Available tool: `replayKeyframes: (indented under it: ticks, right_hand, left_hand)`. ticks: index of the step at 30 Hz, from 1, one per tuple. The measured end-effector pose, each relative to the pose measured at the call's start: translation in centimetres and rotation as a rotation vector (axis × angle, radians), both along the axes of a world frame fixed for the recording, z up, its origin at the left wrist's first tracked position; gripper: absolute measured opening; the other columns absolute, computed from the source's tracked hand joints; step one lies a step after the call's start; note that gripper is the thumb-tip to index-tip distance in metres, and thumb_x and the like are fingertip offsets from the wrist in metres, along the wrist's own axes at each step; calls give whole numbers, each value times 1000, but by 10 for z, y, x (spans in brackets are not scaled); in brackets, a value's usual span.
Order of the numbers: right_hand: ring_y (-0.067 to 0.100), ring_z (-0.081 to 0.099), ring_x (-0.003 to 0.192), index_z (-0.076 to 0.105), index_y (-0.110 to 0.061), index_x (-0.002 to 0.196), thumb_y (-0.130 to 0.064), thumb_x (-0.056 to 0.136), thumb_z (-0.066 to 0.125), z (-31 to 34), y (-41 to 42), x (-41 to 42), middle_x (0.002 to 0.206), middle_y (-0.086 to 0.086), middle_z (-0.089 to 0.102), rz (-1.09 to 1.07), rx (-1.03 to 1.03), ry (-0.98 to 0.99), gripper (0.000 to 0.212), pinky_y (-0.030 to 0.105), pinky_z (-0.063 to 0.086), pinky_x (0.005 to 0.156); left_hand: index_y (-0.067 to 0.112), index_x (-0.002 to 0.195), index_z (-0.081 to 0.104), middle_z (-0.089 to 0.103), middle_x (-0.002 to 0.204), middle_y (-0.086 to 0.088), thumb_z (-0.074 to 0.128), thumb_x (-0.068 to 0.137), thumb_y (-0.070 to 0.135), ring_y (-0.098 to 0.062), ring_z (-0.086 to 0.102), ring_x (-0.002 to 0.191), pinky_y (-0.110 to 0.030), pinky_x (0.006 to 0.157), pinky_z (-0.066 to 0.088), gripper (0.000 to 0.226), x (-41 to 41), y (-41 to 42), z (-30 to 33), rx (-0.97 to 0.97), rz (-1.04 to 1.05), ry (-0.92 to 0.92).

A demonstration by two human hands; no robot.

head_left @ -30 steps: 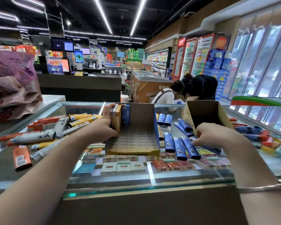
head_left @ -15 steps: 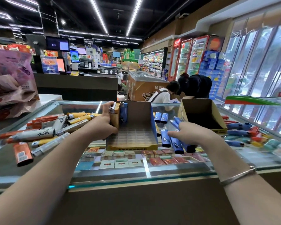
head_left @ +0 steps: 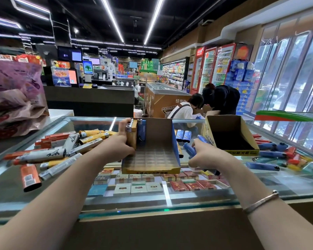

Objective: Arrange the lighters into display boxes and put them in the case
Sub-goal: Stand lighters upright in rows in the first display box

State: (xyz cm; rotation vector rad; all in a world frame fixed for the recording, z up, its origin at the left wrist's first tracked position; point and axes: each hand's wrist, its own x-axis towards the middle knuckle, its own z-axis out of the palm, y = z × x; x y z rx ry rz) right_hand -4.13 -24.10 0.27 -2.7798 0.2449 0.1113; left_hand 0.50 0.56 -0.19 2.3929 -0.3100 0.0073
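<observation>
The left hand is gripping the left wall of the display box, which is sitting on the glass case and holding a few upright lighters at its back-left corner. The right hand is grasping several blue lighters. A second box is lying tipped beside it.

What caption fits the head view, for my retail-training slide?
Left hand steadies the display box on the glass case while right hand gathers blue lighters.
</observation>
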Motion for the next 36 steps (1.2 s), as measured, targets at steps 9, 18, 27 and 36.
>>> replayKeyframes:
  ticks: [9,18,27,36]
  right_hand:
    - [22,54,64,47,-15,90,-3,74,58,5,-8,11,84,14,52,9,300,-249,23,32,46,54]
    - [25,63,56,51,-6,88,16,74,47,48,28,28,67,12,63,329,1535,-296,26,35,56,57]
    - [19,66,66,52,-13,97,1,61,54,27,53,53,76,8,69,518,1579,-181,39,32,55,58]
    - [33,53,78,47,-8,93,2,58,53,27,63,44,92,22,51,581,1450,-249,37,37,48,67]
  left_hand:
    - [41,117,22,47,103,1,65,80,19,-14,57,82,-22,61,49,61,3,3,0,-151,-44,-131]
    - [31,108,32,36,119,8,65,75,53,-8,40,107,-25,79,37,52,-4,-2,4,-146,-4,-287]
    - [28,115,50,49,124,10,53,82,54,-3,36,115,-25,92,31,42,-12,-8,15,-124,11,-610]
    - [45,116,52,57,101,17,62,86,35,-5,50,102,-24,88,41,33,-8,-24,23,-232,-172,-506]
